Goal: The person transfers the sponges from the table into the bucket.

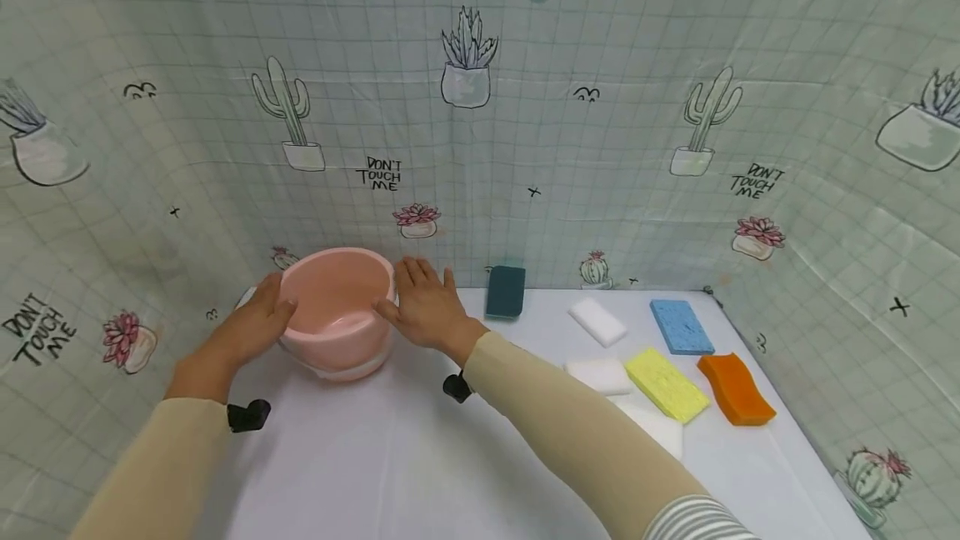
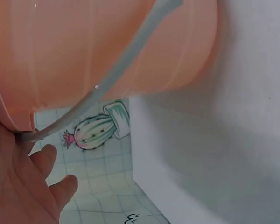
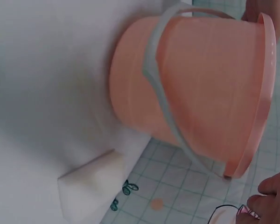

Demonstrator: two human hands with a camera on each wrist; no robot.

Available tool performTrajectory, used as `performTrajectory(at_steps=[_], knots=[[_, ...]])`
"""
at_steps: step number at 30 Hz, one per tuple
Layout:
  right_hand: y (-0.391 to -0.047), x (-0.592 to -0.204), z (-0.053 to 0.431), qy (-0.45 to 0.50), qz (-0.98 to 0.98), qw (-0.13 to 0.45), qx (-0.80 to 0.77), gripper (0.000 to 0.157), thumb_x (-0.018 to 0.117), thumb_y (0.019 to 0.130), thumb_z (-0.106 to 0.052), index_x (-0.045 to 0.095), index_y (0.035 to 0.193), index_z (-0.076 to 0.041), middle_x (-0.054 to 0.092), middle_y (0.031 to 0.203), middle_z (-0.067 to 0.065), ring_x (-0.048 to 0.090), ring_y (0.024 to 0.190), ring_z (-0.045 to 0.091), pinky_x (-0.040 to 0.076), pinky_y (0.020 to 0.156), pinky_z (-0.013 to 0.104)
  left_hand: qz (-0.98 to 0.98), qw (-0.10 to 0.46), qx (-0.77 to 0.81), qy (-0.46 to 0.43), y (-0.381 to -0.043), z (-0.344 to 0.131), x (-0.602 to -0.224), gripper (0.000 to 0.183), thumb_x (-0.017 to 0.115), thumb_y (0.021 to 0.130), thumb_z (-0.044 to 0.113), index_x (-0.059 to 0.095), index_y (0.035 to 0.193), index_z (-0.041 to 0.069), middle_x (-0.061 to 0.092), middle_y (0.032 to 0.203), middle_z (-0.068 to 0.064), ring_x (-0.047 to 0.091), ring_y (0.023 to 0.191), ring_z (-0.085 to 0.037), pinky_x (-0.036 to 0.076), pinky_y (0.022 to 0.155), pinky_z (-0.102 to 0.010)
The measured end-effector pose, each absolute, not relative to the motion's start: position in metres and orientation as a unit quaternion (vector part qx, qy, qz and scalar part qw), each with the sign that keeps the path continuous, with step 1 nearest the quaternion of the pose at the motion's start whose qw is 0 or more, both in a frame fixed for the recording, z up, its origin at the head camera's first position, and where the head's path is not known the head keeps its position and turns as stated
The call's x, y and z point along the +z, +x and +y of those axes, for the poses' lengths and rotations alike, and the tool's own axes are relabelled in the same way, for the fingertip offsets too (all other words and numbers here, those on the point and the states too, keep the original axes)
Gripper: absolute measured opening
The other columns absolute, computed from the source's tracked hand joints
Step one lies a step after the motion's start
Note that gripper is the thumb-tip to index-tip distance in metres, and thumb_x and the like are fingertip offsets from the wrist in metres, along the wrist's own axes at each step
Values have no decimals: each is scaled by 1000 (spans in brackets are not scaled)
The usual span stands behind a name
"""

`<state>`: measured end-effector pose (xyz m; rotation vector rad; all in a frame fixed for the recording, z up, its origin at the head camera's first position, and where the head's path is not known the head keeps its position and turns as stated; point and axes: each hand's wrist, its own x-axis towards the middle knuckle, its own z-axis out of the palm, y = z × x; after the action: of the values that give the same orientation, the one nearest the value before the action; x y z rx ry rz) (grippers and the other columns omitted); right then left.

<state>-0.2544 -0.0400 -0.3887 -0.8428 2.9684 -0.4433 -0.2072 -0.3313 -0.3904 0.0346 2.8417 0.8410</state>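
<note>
At the far left of the desk (image 1: 337,457), a pink bucket (image 1: 335,350) stands between the two hands. From my remote station I judge it light, stiff-walled plastic, smooth enough to slip and unlikely to break; I would take it by opposite sides of the rim (image 3: 266,70), since the hanging handle (image 3: 150,58) would probably swing. Left hand (image 1: 251,323): fingers loose, unclenched, touching the rim. Right hand (image 1: 427,302): released, fingers extended beside the opposite side; I cannot tell whether its thumb makes contact. The near inside of the bucket is hidden from me, the left-wrist view crops its wall, and the right sleeve (image 1: 555,415) partly covers a white sponge (image 1: 662,426).
</note>
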Motion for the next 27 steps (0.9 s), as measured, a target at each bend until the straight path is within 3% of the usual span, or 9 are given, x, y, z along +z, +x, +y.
performTrajectory(at_steps=[10,27], knots=[[-251,-391,-22,-273,947,62,-159,77,35,111,-57,21,169,-8,22,176,9,19,164,27,16,130,63,964,58,254,55,-176,-274,-394,82,34,113,49,0,168,-2,7,174,-30,15,158,-55,21,122,-74],[-209,-397,101,-272,938,29,-211,71,44,112,-44,31,164,1,32,171,19,26,161,36,19,128,67,968,27,233,93,-135,-165,-400,89,42,111,52,8,165,-11,12,173,-31,14,161,-47,19,127,-67]])
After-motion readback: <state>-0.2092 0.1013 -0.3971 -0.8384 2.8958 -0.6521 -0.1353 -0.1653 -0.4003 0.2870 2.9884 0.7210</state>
